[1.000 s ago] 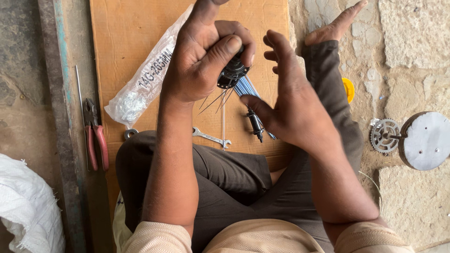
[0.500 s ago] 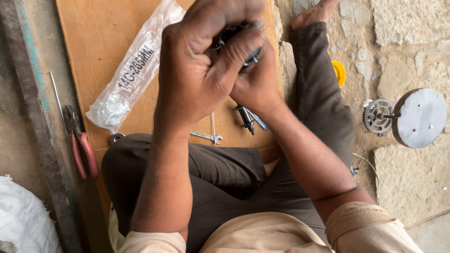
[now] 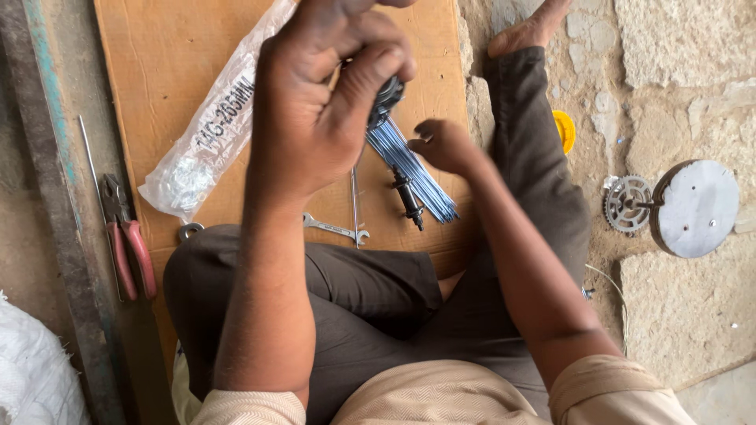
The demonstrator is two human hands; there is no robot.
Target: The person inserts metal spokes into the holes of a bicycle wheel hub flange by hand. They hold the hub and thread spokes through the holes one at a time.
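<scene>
Left hand (image 3: 323, 118) raised above the cardboard sheet (image 3: 165, 71), grip pinching a dark hub (image 3: 386, 98) mostly hidden by fingers, right hand (image 3: 445, 145) beside the spoke bundle (image 3: 413, 169), grip unclear, pliers (image 3: 126, 244) off the cardboard's left edge.

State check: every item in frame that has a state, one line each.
left hand: raised, gripping the dark round metal hub
right hand: loosely curled, empty, over the bundle of thin steel spokes
clear plastic bag: lying flat on the cardboard sheet
red-handled pliers: jaws closed, on the ground
small open-end spanner: lying flat
</scene>
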